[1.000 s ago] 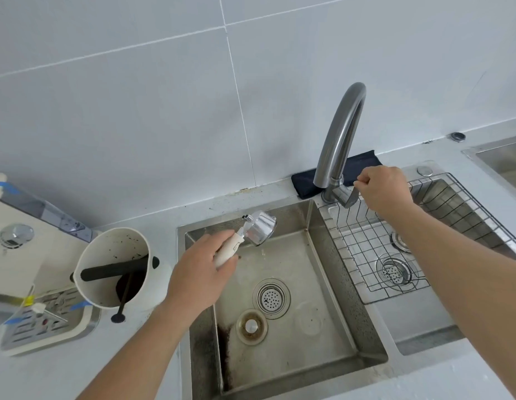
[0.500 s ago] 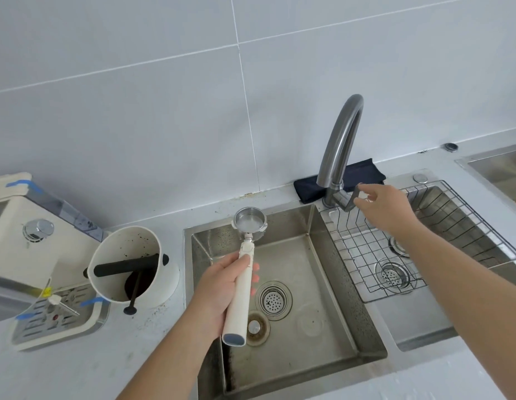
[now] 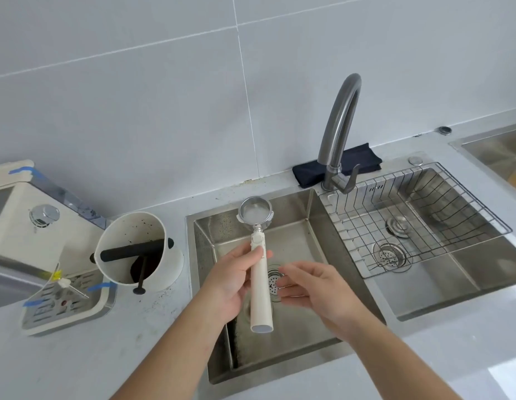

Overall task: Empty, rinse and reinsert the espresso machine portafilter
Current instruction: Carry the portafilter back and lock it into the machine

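Note:
The portafilter has a long cream handle and a steel basket that faces up and looks clean and wet. My left hand grips the handle over the left sink basin. My right hand hovers just right of the handle, fingers spread, holding nothing. The grey faucet stands behind the sink with no water running. The cream espresso machine sits at the far left with its drip tray.
A white knock box with a black bar holds dark grounds beside the sink's left rim. A wire rack sits in the right basin. A dark cloth lies behind the faucet. Coffee specks dot the counter.
My right hand left the faucet lever and came down beside the portafilter handle. The portafilter turned from tilted under the spout to basket-up, handle toward me.

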